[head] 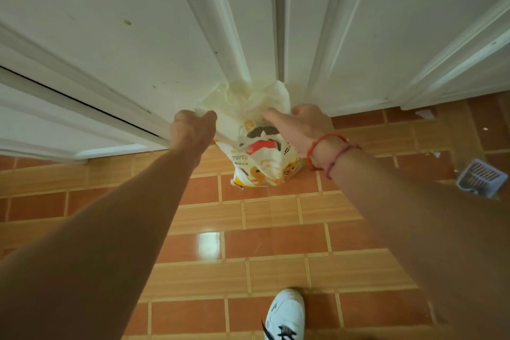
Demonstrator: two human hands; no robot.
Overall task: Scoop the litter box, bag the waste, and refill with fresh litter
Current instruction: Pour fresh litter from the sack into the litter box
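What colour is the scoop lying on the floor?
The scoop is pale lavender-grey; head view.

White panelled doors (165, 36) close off the whole far side, and the cat litter bag (259, 152) sits close against them, so I see no way in behind it. Near, left and right of it, tiled floor (248, 229) lies open. A litter scoop (481, 178) lies far right; my shoe (285, 315) is nearest.
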